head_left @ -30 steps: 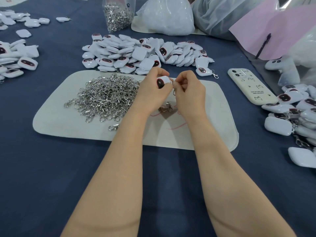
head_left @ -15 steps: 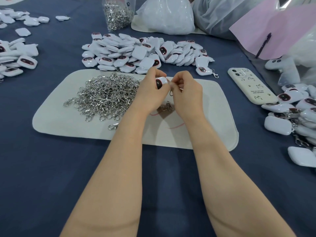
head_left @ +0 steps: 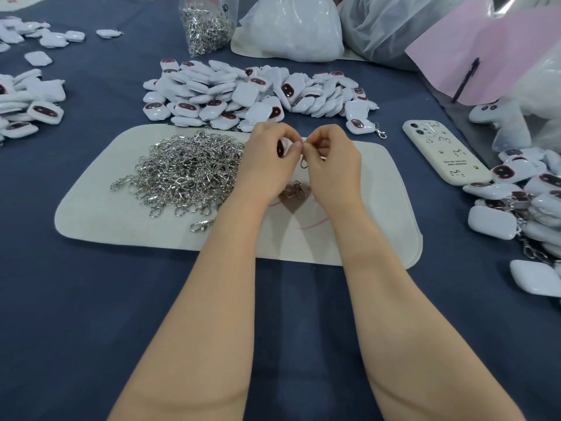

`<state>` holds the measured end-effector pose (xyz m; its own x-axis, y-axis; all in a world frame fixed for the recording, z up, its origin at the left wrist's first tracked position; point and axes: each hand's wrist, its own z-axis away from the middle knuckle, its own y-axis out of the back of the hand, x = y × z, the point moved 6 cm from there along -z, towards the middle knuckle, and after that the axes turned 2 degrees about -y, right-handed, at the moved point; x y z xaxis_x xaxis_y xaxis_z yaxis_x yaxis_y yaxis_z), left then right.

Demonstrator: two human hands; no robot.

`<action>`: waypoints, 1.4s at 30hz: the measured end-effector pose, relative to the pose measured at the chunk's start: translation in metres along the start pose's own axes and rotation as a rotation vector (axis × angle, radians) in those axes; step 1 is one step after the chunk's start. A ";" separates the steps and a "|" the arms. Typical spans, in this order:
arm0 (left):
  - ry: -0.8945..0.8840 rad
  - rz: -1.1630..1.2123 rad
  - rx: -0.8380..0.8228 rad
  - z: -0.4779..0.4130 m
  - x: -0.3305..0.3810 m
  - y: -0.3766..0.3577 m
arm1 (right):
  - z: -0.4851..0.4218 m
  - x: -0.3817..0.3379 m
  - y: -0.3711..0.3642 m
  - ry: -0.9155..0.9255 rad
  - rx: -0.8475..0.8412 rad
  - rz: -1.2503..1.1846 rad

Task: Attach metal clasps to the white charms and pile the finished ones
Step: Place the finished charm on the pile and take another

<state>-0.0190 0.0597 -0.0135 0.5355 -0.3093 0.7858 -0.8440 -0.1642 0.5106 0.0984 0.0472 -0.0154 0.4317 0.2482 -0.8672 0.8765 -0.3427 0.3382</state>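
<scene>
both hands hover over the middle of the pale mat point(head_left: 121, 220), close together and nearly touching. the left hand point(head_left: 268, 165) curls around a white charm point(head_left: 281, 148), of which only a sliver with its dark face shows between thumb and fingers. the right hand point(head_left: 332, 168) pinches a metal clasp point(head_left: 303, 163) at the charm's edge, and the clasp hangs down between the two hands. a heap of loose clasps point(head_left: 188, 171) lies on the left half of the mat. a pile of bare charms point(head_left: 243, 89) sits just beyond the mat's far edge. charms with clasps fitted point(head_left: 522, 202) are piled well off the mat's right side, with a phone point(head_left: 446, 150) between them and the mat.
</scene>
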 end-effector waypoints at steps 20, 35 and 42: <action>-0.074 -0.103 0.105 0.002 0.005 0.000 | -0.002 0.005 -0.008 -0.101 -0.099 -0.049; -0.075 -0.063 0.166 0.004 0.006 0.001 | 0.002 0.004 -0.010 -0.107 -0.031 -0.098; -0.057 -0.040 0.145 0.004 0.007 0.000 | 0.005 -0.003 -0.007 0.005 0.000 -0.038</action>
<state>-0.0155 0.0541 -0.0094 0.5697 -0.3519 0.7427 -0.8196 -0.3092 0.4823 0.0901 0.0443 -0.0165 0.3995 0.2657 -0.8774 0.8921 -0.3330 0.3054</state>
